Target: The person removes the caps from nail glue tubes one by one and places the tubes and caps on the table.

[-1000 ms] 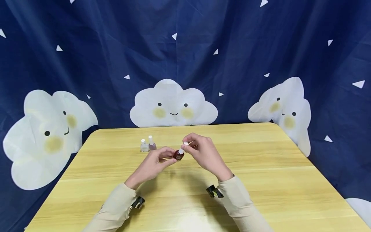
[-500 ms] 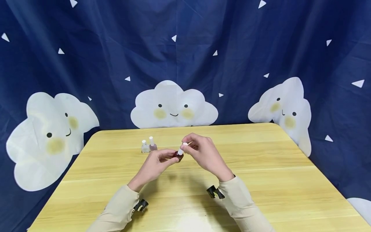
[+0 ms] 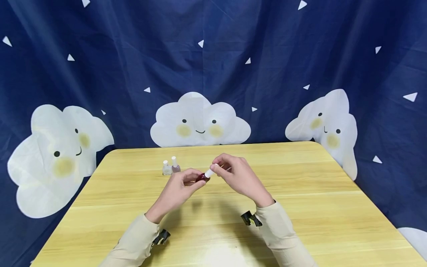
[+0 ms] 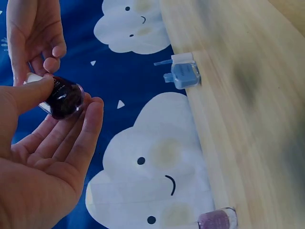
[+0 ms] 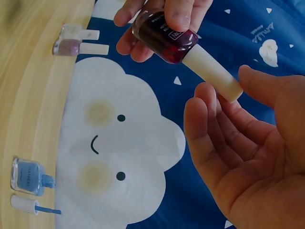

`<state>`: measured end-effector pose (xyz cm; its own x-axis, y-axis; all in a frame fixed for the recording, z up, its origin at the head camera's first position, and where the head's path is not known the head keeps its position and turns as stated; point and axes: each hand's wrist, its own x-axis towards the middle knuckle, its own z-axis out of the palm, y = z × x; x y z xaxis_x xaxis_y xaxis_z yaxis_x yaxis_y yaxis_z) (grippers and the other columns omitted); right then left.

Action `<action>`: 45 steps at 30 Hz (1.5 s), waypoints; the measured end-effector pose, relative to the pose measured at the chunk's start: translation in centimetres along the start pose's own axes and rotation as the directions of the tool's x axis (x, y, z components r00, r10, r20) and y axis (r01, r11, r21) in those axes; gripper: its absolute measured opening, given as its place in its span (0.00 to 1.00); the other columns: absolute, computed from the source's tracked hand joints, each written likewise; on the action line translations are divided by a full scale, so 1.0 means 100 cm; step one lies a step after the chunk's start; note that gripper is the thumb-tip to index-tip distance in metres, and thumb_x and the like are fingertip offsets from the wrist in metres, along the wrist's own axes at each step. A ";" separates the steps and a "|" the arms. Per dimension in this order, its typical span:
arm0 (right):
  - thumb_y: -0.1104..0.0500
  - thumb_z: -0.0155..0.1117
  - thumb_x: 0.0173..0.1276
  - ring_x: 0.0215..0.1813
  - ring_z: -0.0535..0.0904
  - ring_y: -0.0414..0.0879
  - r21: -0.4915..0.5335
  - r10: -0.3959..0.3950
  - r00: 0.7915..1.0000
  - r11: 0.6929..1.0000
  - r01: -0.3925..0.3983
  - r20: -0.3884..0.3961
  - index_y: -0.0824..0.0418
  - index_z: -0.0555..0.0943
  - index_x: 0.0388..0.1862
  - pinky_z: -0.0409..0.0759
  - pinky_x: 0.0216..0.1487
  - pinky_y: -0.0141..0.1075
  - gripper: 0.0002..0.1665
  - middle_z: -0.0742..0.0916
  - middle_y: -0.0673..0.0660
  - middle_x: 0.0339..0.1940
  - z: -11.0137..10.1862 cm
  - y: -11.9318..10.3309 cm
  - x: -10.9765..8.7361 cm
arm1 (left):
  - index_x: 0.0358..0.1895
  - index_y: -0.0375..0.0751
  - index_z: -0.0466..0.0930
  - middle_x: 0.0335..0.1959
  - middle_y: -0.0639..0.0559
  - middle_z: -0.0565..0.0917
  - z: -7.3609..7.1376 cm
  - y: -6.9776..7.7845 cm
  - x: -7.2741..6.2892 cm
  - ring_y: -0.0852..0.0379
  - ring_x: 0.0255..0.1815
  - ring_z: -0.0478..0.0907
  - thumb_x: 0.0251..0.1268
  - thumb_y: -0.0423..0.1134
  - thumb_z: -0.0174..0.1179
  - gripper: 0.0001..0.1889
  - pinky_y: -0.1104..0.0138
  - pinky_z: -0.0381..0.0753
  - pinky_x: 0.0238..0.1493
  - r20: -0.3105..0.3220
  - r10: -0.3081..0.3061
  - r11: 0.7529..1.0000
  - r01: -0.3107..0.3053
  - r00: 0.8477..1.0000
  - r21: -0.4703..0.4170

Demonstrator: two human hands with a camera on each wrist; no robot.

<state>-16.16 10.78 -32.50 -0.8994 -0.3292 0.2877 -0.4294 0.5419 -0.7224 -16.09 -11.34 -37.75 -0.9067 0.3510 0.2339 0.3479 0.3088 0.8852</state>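
Above the table, my left hand grips a dark red nail polish bottle between thumb and fingers. Its long white cap sits against the bottle's neck and tilts up to the right in the head view. My right hand pinches the end of that cap between thumb and fingertips. In the right wrist view, a blue nail polish bottle stands uncapped on the table. Beside it is its white cap, with a blue-coated brush. The head view does not show this blue pair.
A clear polish bottle and a pale purple polish bottle, both white-capped, stand side by side beyond my left hand. The wooden table ends at a dark blue curtain printed with clouds.
The red bottle and its cap have tipped further over to the right. My right hand has shifted slightly right with the cap's end; my left hand keeps its grip.
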 end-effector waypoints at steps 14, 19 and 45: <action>0.51 0.64 0.77 0.30 0.83 0.42 0.003 -0.007 1.000 1.000 0.007 0.013 0.51 0.85 0.42 0.82 0.30 0.36 0.07 0.87 0.45 0.29 -0.015 -0.003 -0.004 | 0.52 0.45 0.85 0.45 0.53 0.90 0.001 0.012 -0.001 0.60 0.45 0.87 0.70 0.40 0.68 0.11 0.68 0.88 0.49 -0.036 0.014 1.000 -0.014 0.999 0.022; 0.51 0.64 0.76 0.30 0.82 0.42 0.007 -0.006 1.000 1.000 0.006 0.014 0.51 0.85 0.41 0.82 0.29 0.36 0.07 0.86 0.45 0.28 -0.016 -0.003 -0.004 | 0.52 0.44 0.85 0.44 0.53 0.90 0.001 0.014 -0.002 0.60 0.44 0.88 0.69 0.39 0.68 0.11 0.69 0.88 0.48 -0.051 0.012 1.000 -0.012 0.999 0.010; 0.51 0.65 0.76 0.26 0.82 0.44 0.060 0.036 0.998 0.997 -0.040 0.059 0.53 0.86 0.38 0.76 0.24 0.33 0.08 0.83 0.48 0.23 -0.013 -0.006 -0.006 | 0.53 0.48 0.87 0.44 0.54 0.91 0.000 0.022 -0.010 0.59 0.42 0.88 0.66 0.42 0.71 0.14 0.68 0.88 0.45 -0.059 0.033 0.999 -0.034 0.998 -0.014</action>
<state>-15.49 11.70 -31.40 -0.9078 -0.3546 0.2238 -0.3879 0.5073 -0.7695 -14.41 -11.05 -36.07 -0.9073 0.3083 0.2861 0.3749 0.2843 0.8824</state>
